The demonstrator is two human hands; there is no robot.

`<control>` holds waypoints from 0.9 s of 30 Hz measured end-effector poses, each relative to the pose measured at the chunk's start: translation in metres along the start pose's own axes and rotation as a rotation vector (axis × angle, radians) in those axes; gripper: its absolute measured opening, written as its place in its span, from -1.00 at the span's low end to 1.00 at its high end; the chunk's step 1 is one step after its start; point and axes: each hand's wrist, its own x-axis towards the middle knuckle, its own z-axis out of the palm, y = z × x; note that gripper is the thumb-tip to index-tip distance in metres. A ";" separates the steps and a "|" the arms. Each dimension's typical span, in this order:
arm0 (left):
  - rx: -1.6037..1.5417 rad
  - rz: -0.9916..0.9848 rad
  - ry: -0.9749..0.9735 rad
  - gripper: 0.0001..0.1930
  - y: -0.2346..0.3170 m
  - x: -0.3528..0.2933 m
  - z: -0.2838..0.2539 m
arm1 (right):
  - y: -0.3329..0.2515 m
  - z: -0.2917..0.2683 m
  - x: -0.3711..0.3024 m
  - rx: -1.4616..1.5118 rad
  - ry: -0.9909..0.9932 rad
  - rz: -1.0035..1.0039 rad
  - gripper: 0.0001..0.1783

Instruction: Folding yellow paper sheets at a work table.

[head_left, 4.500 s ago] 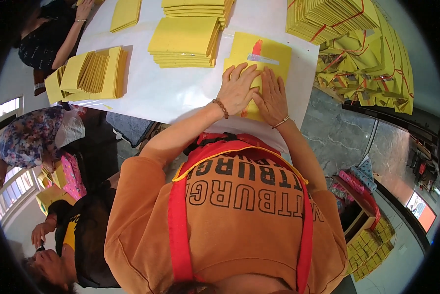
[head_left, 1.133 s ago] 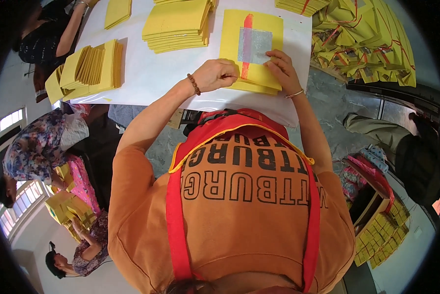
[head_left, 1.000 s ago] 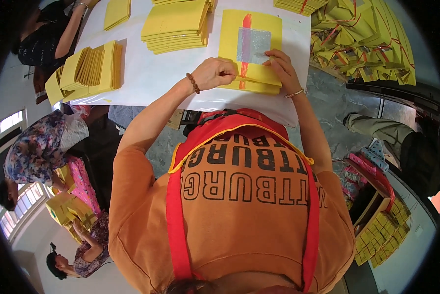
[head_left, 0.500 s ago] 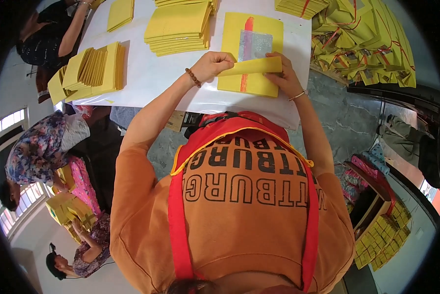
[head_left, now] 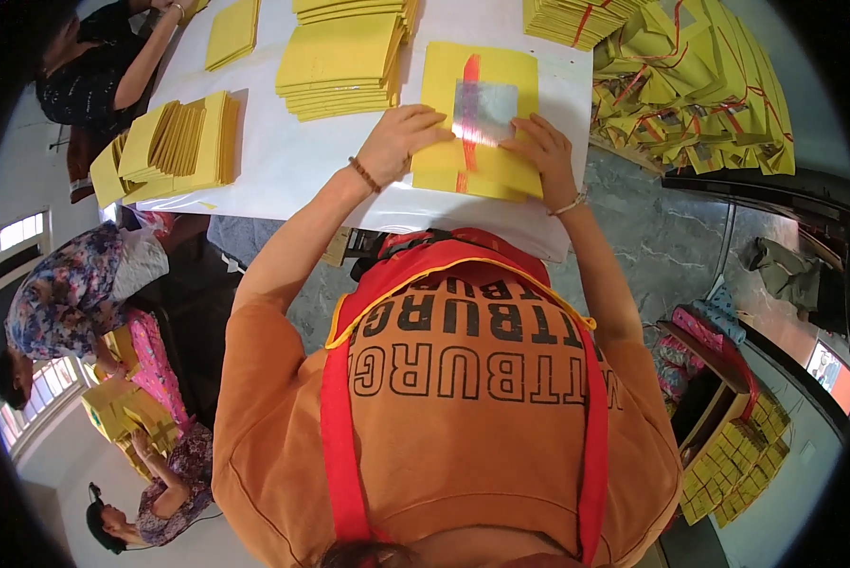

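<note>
A yellow paper sheet lies flat in front of me at the table's near edge. Down its middle runs a red stripe, crossed by a shiny silver square. My left hand rests on the sheet's left side, fingers stretched toward the square. On the opposite side, my right hand lies with its fingers spread and their tips by the square's right edge. Neither hand visibly grips anything. Just beyond my left hand stands a tall stack of folded yellow paper.
More folded yellow paper sits on the white table at left. Red-tied yellow bundles are heaped at right, with a tied stack at the far right corner. A co-worker's arm reaches in at far left; other people sit at left.
The folded yellow flap that I held raised between both hands is down, and the sheet is flat. My fingers have gone from pinching to stretched out on the paper.
</note>
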 end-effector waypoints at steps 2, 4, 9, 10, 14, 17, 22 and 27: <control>0.100 0.071 0.036 -0.61 0.013 -0.006 -0.002 | -0.015 -0.012 -0.006 -0.055 0.015 -0.061 -0.71; 0.074 0.109 -0.041 -0.61 0.025 -0.016 -0.002 | -0.018 -0.015 -0.011 -0.101 0.030 -0.126 -0.72; -0.241 -0.105 0.091 -0.79 0.044 -0.017 -0.004 | -0.016 -0.012 -0.022 0.402 -0.070 -0.070 -0.73; -0.242 -0.105 0.092 -0.79 0.047 -0.011 -0.007 | -0.016 -0.013 -0.020 0.401 -0.070 -0.070 -0.73; -0.285 -0.692 -0.025 -0.71 0.041 0.007 0.001 | -0.020 -0.010 -0.005 0.596 -0.079 0.505 -0.68; -0.339 -0.785 0.042 -0.67 0.026 0.016 0.010 | -0.014 -0.002 0.002 0.605 -0.009 0.622 -0.63; -0.486 -0.959 0.001 -0.63 0.006 0.021 0.024 | -0.014 0.016 0.006 0.657 0.217 0.718 -0.51; -0.551 -1.004 0.042 -0.63 0.000 0.019 0.033 | -0.016 0.009 0.013 0.579 0.251 0.744 -0.50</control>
